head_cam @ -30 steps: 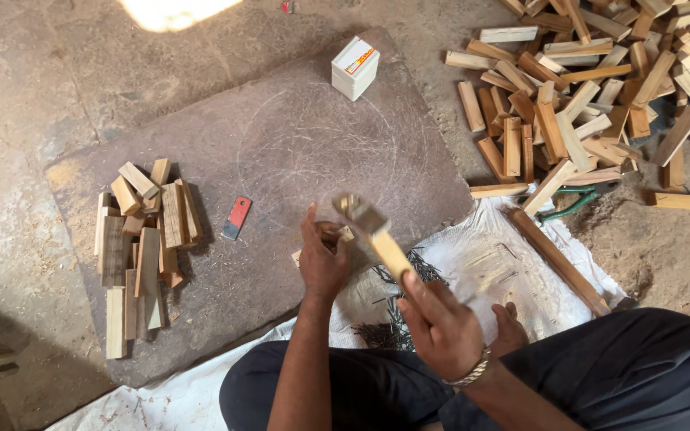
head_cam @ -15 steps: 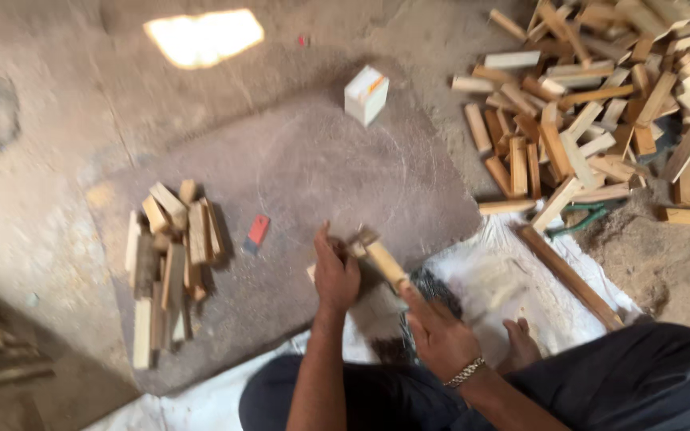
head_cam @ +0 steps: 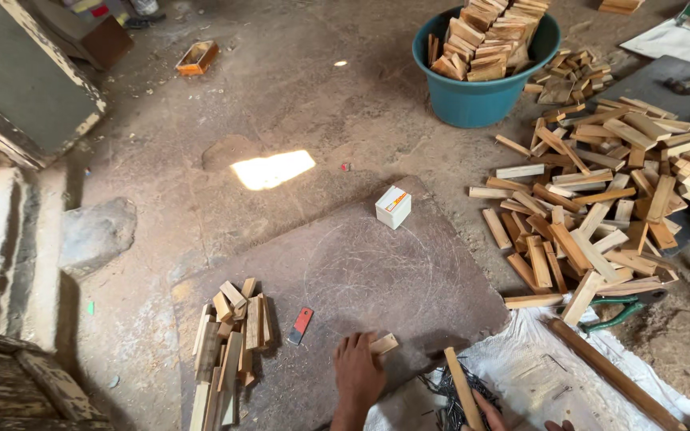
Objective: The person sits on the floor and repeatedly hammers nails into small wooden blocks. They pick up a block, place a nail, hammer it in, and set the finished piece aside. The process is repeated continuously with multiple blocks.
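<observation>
On the slab, left hand (head_cam: 358,373) (fingers spread flat) pins a small wood block (head_cam: 383,344); right hand (head_cam: 495,412) grips a stick (head_cam: 462,389).

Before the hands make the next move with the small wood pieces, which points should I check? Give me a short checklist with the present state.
1. Left hand rests flat by the small wood block: ok.
2. Right hand grips the wooden stick: cannot tell, mostly out of frame.
3. Block lies on the dark slab: ok.
4. Bare slab beside the block: ok.
5. Pile of nails close to the hands: not ok.
</observation>
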